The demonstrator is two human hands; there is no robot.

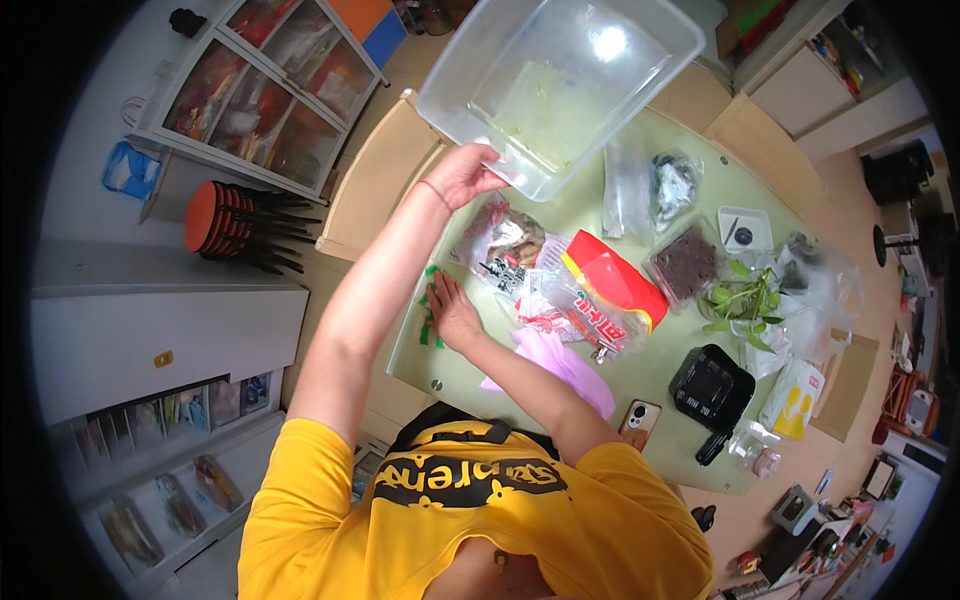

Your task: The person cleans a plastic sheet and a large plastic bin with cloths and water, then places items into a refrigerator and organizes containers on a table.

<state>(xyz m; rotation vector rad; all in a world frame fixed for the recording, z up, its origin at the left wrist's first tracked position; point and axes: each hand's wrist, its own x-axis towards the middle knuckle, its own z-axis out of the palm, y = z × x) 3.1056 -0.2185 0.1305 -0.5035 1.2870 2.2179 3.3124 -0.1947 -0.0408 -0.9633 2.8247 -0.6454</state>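
Observation:
My left hand [471, 178] grips the near rim of a large translucent plastic storage box [540, 97], which is tilted so its inside faces me. My right arm crosses in front of my body, and my right hand [454, 313] rests on the glass tabletop with fingers together. Under and beside its fingers lie some green pieces [426, 330]; their material cannot be told. Just beyond that hand is a clear printed bag of brown food [515, 238]. A pink cloth [559, 364] lies beside the right forearm, near a red and clear food bag [616, 289] with a metal clip.
Rightward on the glass table [517, 409] are a clear tub of dark red contents [686, 262], a leafy plant [739, 300], a black plastic tray [712, 386] and a smartphone [640, 421]. A wooden chair [382, 176] and stacked orange stools [217, 217] stand left.

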